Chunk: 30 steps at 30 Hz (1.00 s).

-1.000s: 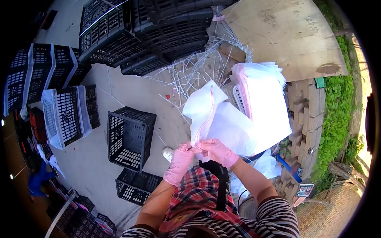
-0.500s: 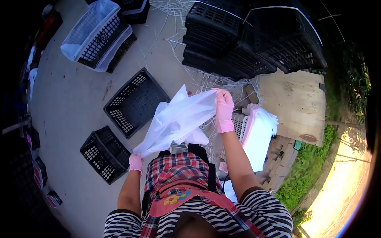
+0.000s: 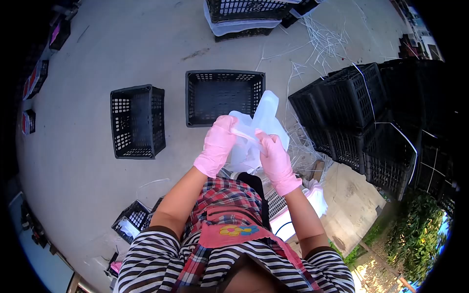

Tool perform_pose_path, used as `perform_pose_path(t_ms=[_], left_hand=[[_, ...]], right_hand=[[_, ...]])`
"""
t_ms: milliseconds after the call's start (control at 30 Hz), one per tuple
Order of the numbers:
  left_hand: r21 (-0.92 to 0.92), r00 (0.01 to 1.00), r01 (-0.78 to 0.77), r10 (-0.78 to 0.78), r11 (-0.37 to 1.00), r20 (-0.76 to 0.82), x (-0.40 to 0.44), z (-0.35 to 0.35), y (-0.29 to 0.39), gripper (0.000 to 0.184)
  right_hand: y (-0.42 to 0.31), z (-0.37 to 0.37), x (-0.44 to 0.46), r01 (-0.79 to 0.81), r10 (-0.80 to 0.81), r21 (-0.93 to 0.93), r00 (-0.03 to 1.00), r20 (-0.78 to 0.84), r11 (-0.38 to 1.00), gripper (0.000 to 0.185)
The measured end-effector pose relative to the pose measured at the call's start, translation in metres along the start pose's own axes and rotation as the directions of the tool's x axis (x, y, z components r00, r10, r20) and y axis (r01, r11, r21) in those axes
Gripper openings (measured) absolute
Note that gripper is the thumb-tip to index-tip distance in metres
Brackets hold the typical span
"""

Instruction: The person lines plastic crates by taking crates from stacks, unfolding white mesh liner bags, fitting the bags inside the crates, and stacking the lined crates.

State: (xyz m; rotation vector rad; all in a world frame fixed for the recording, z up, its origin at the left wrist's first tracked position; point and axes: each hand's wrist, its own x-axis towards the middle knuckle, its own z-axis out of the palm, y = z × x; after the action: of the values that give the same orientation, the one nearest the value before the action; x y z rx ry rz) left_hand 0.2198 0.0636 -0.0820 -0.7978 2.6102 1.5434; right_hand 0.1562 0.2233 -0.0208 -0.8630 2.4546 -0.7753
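A thin white translucent plastic bag [image 3: 266, 119] hangs between my two hands in front of my apron. My left hand [image 3: 219, 145], in a pink glove, is closed on one part of its gathered edge. Close beside it, my right hand [image 3: 276, 163], also gloved in pink, pinches another part of the edge. The bag's loose folds spread out beyond my fingers. Just past the bag, a black plastic crate [image 3: 224, 73] stands open side up on the concrete floor. A second black crate [image 3: 157, 122] lies to its left.
Black crates [image 3: 351, 100] bound with white straps are stacked at the right. Loose white strapping [image 3: 325, 44] lies tangled on the floor. Near my right forearm are a pile of white and pink sheets [image 3: 316, 199] and a wooden board [image 3: 349, 205]. Lined crates [image 3: 244, 10] stand at the far side.
My hands have come close together, so the bag, earlier stretched wide between them, is now bunched. My view has turned, and the two floor crates now appear straight ahead and to the left.
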Motion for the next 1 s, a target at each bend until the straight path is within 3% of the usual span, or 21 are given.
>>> perform_pose_path(t_ms=[33,100,167,233,300,333,367,400,467,500,567,600,633,700,767,800,833,900,933,967,1000], left_hand=[[-0.228,0.983,0.05,-0.089,0.972,-0.162,0.001,-0.001,-0.007,0.02],[-0.377,0.961,0.174,-0.24,0.91,-0.137,0.01,-0.005,-0.03,0.02],[-0.863,0.847,0.388,-0.495,0.323,0.196,0.017,-0.019,-0.059,0.017],[-0.829,0.866,0.385,-0.468,0.405,0.174,0.017,-0.036,-0.09,0.012],[-0.133,0.922,0.379,-0.362,0.916,0.136,0.018,-0.066,-0.087,0.012],[-0.135,0.921,0.382,-0.364,0.914,0.141,0.021,-0.073,-0.091,0.012],[0.231,0.937,0.166,-0.227,0.959,0.266,0.026,-0.08,-0.097,0.014],[0.525,0.893,-0.12,-0.139,0.843,0.428,0.03,-0.084,-0.108,0.018],[0.58,0.77,-0.137,-0.282,0.803,0.573,0.047,-0.083,-0.157,0.022],[0.718,0.809,-0.32,-0.216,0.618,0.546,0.057,-0.087,-0.184,0.022],[0.84,0.937,0.054,-0.317,0.54,0.143,0.08,-0.107,-0.209,0.022],[0.626,0.946,0.323,-0.26,0.71,-0.193,0.082,-0.115,-0.222,0.026],[0.23,0.825,0.494,-0.368,0.838,-0.429,0.088,-0.122,-0.227,0.03],[-0.109,0.631,0.39,-0.352,0.914,-0.691,0.097,-0.113,-0.249,0.029],[-0.744,0.435,-0.087,-0.647,0.663,-0.627,0.105,-0.094,-0.225,0.031],[-0.821,0.388,-0.213,-0.725,0.53,-0.569,0.101,-0.066,-0.234,0.034],[-0.866,0.396,-0.168,-0.772,0.472,-0.498,0.094,-0.029,-0.246,0.034],[-0.804,0.538,0.263,-0.773,0.533,-0.337,0.088,0.068,-0.269,0.035],[-0.565,0.665,0.496,-0.707,0.659,-0.24,0.086,0.119,-0.278,0.035],[-0.18,0.818,0.54,-0.563,0.822,-0.119,0.087,0.161,-0.284,0.035],[0.174,0.911,0.403,-0.412,0.898,0.017,0.092,0.193,-0.291,0.035]], right_hand=[[0.01,-0.001,0.006,-0.009,0.0,-0.166,0.999,-0.05,0.986,0.041],[0.057,0.005,0.018,0.017,-0.143,-0.593,0.976,-0.166,0.805,0.034],[0.101,0.001,0.027,-0.157,-0.047,-0.69,0.962,-0.267,0.707,0.033],[0.152,0.002,0.032,-0.317,0.122,-0.684,0.94,-0.318,0.657,0.032],[0.18,0.005,0.046,-0.364,0.157,-0.661,0.923,-0.352,0.656,0.028],[0.191,0.005,0.056,-0.357,0.217,-0.692,0.934,-0.284,0.627,0.03],[0.203,0.008,0.069,-0.347,0.28,-0.721,0.935,-0.217,0.6,0.031],[0.216,0.011,0.085,-0.324,0.343,-0.756,0.929,-0.14,0.568,0.026],[0.249,0.013,0.121,-0.293,0.416,-0.803,0.907,-0.062,0.519,0.022],[0.264,0.015,0.141,-0.253,0.478,-0.844,0.878,0.005,0.473,0.018],[0.277,0.008,0.179,-0.31,0.404,-0.787,0.911,-0.085,0.533,0.011],[0.273,0.004,0.196,-0.344,0.356,-0.719,0.924,-0.143,0.604,0.01],[0.264,-0.001,0.212,-0.363,0.306,-0.646,0.93,-0.205,0.672,0.009],[0.251,0.004,0.231,-0.308,0.145,-0.451,0.922,-0.36,0.838,0.009],[0.238,0.014,0.232,-0.136,-0.051,-0.291,0.831,-0.554,0.947,0.016],[0.237,0.032,0.23,0.037,-0.085,-0.085,0.718,-0.691,0.996,0.017],[0.246,0.057,0.219,0.116,-0.025,0.077,0.691,-0.722,0.99,0.019],[0.285,0.131,0.177,-0.113,0.37,0.516,0.825,-0.428,0.849,0.023],[0.306,0.173,0.155,-0.401,0.533,0.543,0.839,-0.105,0.738,0.025],[0.322,0.208,0.133,-0.627,0.618,0.357,0.771,0.155,0.693,0.027],[0.329,0.225,0.126,-0.687,0.648,0.115,0.719,0.25,0.718,0.025]])
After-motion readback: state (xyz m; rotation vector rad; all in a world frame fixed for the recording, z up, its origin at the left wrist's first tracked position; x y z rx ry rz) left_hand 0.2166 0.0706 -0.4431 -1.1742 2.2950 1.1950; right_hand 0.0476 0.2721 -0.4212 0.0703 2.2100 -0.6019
